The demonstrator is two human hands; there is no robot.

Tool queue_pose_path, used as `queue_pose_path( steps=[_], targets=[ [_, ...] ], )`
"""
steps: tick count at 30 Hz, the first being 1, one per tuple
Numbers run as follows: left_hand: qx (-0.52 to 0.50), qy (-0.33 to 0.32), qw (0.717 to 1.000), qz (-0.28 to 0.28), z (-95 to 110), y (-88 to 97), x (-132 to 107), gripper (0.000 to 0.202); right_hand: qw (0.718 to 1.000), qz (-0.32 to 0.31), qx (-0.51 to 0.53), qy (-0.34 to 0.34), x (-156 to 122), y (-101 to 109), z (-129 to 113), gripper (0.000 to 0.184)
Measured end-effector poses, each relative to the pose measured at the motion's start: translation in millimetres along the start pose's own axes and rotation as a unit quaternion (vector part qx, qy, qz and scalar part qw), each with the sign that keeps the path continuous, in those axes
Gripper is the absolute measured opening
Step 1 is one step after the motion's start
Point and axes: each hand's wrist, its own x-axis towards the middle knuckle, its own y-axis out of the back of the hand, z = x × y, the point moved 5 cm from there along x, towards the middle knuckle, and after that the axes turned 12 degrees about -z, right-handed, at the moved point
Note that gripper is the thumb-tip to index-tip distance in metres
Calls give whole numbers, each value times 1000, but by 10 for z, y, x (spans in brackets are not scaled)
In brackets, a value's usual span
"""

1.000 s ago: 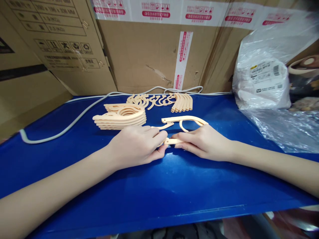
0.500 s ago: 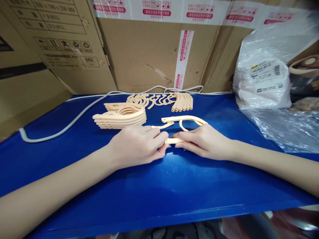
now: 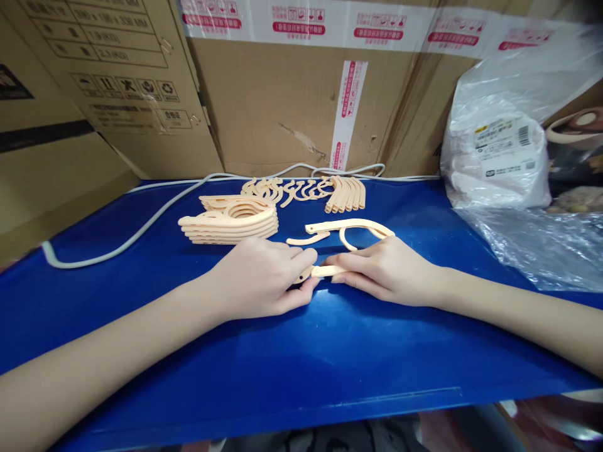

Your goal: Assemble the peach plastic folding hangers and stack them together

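**Ana:** Hands first. Both low, over the middle of the desk (image 3: pixel 330 364). Your left hand (image 3: pixel 266 276) is pinched on a small holed piece (image 3: pixel 306 273), most of it hidden by your fingers. Your right hand (image 3: pixel 377 271) has a closed grip around a pale bar (image 3: pixel 328 271); only the end towards your left hand shows.

**Ben:** Do the two parts meet?

**Ana:** Between your fingertips, end to end, and they look to be touching. Whether they are locked together, I can't tell.

**Ben:** What lies close to you?

**Ana:** A bent arm (image 3: pixel 346 225) just beyond your right hand, a curved loop (image 3: pixel 342 238) beside it. Your hand hides part of them, so contact is unclear. One single hook (image 3: pixel 308 239) lies loose just beyond your left fingers.

**Ben:** How far along does your work look?

**Ana:** Partway, at a guess. The neat stack (image 3: pixel 228 231) beyond your left hand reads as finished pieces, though I can't confirm each one. The joint between your hands looks under way.

**Ben:** And what is left?

**Ana:** At the back, small hooks (image 3: pixel 287 190) scattered, curved bars (image 3: pixel 346 194) in a row beside them, near the white cable (image 3: pixel 169 213). Likely your remaining stock; neither hand is on it.
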Motion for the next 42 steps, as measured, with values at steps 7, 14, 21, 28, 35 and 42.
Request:
queue_pose_path(
  steps=[7, 14, 21, 28, 35, 42],
  targets=[
    [-47, 10, 998, -38, 13, -11, 6, 25, 999, 23, -24, 11, 4, 45, -51, 31],
    [-215, 84, 967, -104, -92, -46, 5, 20, 990, 112, -78, 30, -31, 130, -96, 33],
    [-237, 107, 955, -139, -171, -41, -11, 26, 977, 180, -108, 43, -49, 220, -79, 26],
    [-209, 146, 958, -131, -242, -13, -21, 26, 969, 231, -85, -31, -108, 343, 173, 26],
    [-191, 111, 967, -128, -185, 4, -20, 22, 981, 173, 38, -80, -24, 208, 383, 28],
    [-195, 63, 969, -137, -106, -13, -14, 21, 980, 170, 58, -85, -18, 154, 424, 28]
  ],
)
